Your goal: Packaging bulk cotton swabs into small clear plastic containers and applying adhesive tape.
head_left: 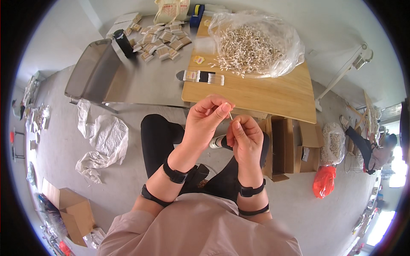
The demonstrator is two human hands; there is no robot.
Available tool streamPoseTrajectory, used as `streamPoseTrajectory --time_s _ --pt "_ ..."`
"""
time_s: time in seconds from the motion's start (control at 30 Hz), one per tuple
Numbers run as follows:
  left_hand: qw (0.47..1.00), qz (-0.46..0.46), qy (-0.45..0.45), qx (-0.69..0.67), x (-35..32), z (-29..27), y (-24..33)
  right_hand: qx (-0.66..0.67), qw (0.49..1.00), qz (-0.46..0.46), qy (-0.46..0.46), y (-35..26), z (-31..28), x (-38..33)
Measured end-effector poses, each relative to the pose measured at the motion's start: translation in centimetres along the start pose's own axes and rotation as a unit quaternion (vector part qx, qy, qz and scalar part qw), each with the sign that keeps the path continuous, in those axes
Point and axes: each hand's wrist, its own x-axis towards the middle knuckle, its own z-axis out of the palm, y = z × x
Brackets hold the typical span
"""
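Between my two hands, in front of the wooden board's near edge, is one thin cotton swab [231, 114]. My left hand [208, 116] pinches its upper end between thumb and fingers. The lower end sits at the closed fingertips of my right hand [245, 135]. On the board [256, 96] beyond them, a row of cotton swabs [216, 79] lies beside a small labelled pack [191, 75], both on a flat black strip [204, 76]. A large heap of loose cotton swabs [250, 48] spills from an open clear plastic bag [294, 45] farther back.
Several small swab packs [163, 38] are piled on the grey table at the back left, near a black bottle [123, 43] and grey bin [87, 70]. Open cardboard boxes [282, 147] and a red bag [324, 182] stand right. Another person [376, 151] is far right.
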Motion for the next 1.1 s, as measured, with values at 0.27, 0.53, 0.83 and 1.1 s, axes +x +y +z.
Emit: streamPoseTrajectory --time_s 0.27,0.53,0.83,1.1 --pt "0.999 -0.021 -0.033 -0.024 0.2 -0.4 0.0 0.100 0.992 0.054 -0.057 0.0 -0.1 0.1" --pt "1.000 -0.011 -0.018 -0.019 -0.3 -0.3 -0.5 0.040 0.999 0.010 -0.017 0.5 -0.7 -0.1" --pt "0.998 -0.032 -0.043 0.019 -0.4 -0.6 -0.8 0.108 0.993 0.030 -0.024 0.6 -0.4 0.0" --pt "0.999 -0.032 -0.023 0.018 -0.5 -0.5 -0.2 0.099 0.993 0.052 -0.028 0.8 -0.8 -0.6"
